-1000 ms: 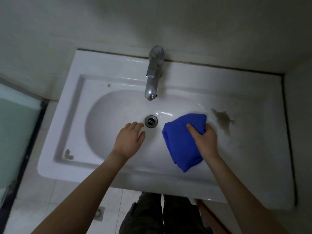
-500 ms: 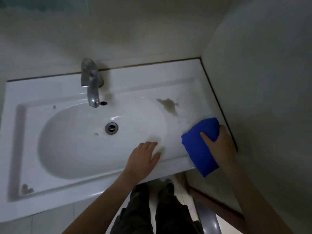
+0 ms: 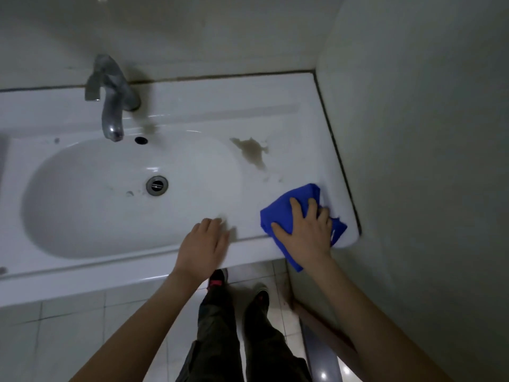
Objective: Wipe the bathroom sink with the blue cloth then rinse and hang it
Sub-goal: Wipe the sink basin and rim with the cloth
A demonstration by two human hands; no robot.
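Since half a second ago the right hand [image 3: 305, 232] has let go of its thumb-over grip and now lies flat on top of the blue cloth [image 3: 281, 213], fingers spread and thumb stretched out to the side, pressing it down rather than clutching it. Nearest of all, below both wrists, are the person's dark trouser legs [image 3: 217, 326] and a shoe [image 3: 218, 277] with a red patch, standing on pale floor tiles [image 3: 68, 326]. Just beyond them the left hand [image 3: 205, 244] rests as before on the front rim of the white sink [image 3: 82, 274], palm down with relaxed fingers reaching onto the inner slope and holding nothing; its outline is blurred. Beside it, a short gap away on the thumb side, the cloth sits bunched under the right hand on the sink's flat front corner, one point of it hanging over the front edge beneath the wrist. Close against the outer side of that hand runs the dark seam where the sink meets the side wall [image 3: 427, 161]. Beyond the right fingertips, apart from the cloth, a brownish stain [image 3: 252, 151] marks the ledge, with fainter smears between the two. Beyond the left fingertips lies the round metal drain [image 3: 157, 185] in the basin floor, then a small overflow hole [image 3: 141, 140], and farthest back the metal tap [image 3: 111, 106], its spout reaching over the basin.
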